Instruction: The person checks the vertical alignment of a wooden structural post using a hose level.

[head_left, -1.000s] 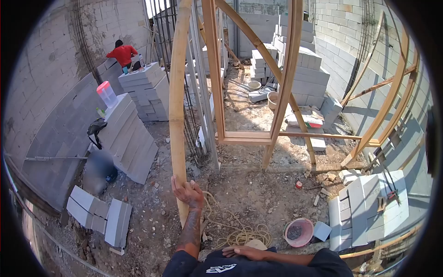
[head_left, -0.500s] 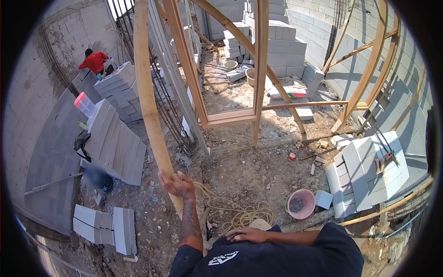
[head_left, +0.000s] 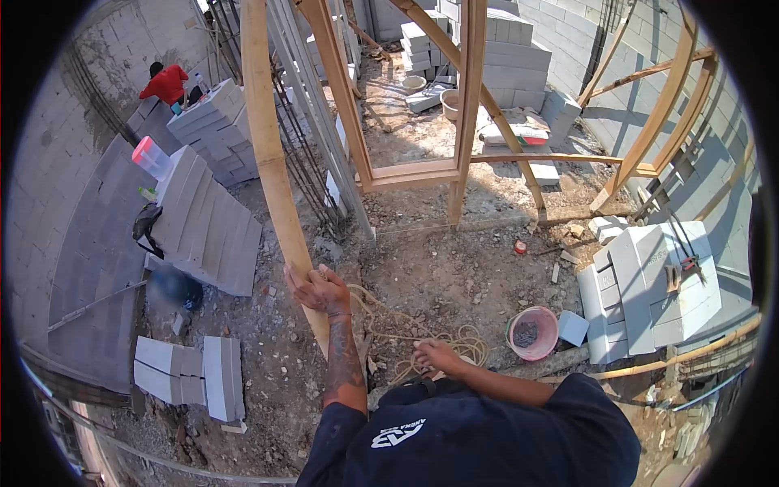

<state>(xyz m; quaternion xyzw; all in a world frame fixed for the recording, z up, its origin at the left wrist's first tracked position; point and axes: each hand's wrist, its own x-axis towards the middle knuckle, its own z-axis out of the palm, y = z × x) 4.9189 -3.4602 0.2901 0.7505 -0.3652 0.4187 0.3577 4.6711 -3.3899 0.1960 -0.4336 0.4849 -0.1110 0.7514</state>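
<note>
My left hand [head_left: 318,290] is closed around a long bamboo pole [head_left: 274,174], which slants up past the top of the view. My right hand [head_left: 436,357] hovers just in front of my dark shirt with its fingers curled; whether anything is in them is hidden. On the dirt beyond and below it lies a loose coil of pale rope [head_left: 472,345], one strand running toward the pole. A wooden frame [head_left: 412,174] stands upright ahead, with grey metal channels [head_left: 337,174] between it and the pole.
A pink bucket [head_left: 545,345] with grey contents stands at right, near stacked light blocks [head_left: 641,292] bearing pliers [head_left: 690,263]. More blocks [head_left: 213,223] at left carry a pink-lidded container [head_left: 152,159]. A person in a red top [head_left: 166,85] works at far left. Rebar [head_left: 300,154] stands behind the pole.
My right hand has lifted from lying flat against my shirt and curled its fingers, moving forward. My left hand stays on the pole. The whole view has shifted slightly.
</note>
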